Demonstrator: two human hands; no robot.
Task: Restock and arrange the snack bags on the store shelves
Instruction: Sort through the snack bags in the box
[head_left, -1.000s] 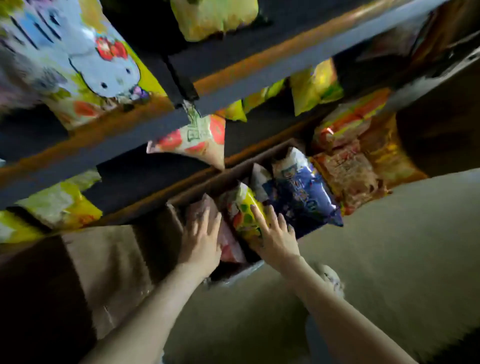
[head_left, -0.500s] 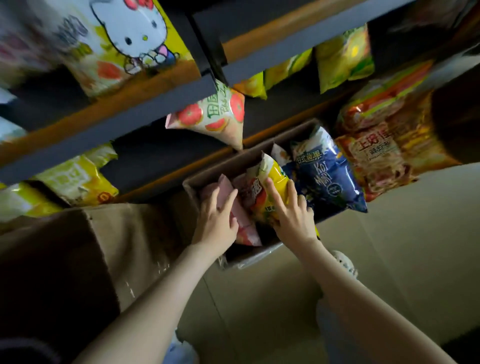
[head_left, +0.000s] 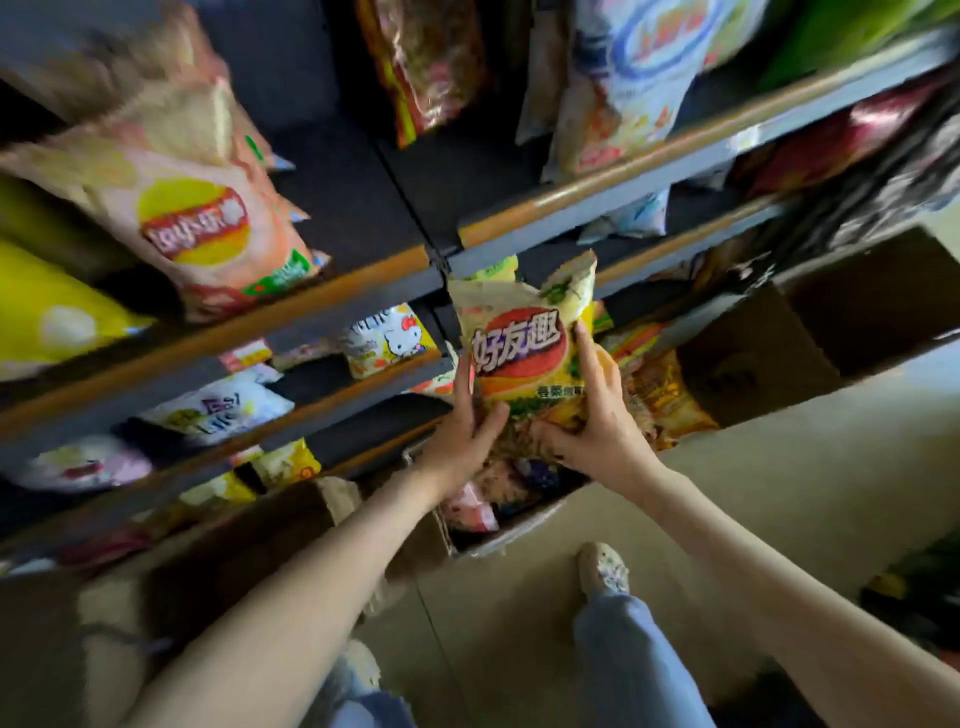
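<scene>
A yellow snack bag (head_left: 524, 338) with a red oval and white lettering is held upright between both hands, above the open cardboard box (head_left: 498, 535) on the floor. My left hand (head_left: 462, 431) holds its lower left edge, fingers up along the side and thumb across the front. My right hand (head_left: 592, 421) grips its lower right corner. More bags lie inside the box, partly hidden by my hands. The dark shelves (head_left: 332, 291) with orange-edged rails rise behind, carrying a pale chip bag (head_left: 192, 223) and a cat-print bag (head_left: 389, 338).
A second cardboard box (head_left: 763, 353) stands right of the held bag. Another brown box (head_left: 234, 551) sits at the lower left. White and yellow bags (head_left: 218, 410) fill lower shelves. My shoes (head_left: 602, 571) and jeans stand on the pale floor.
Both hands were down in the box among the bags. They now hold the yellow bag raised above the box, and the view has tilted up along the shelves.
</scene>
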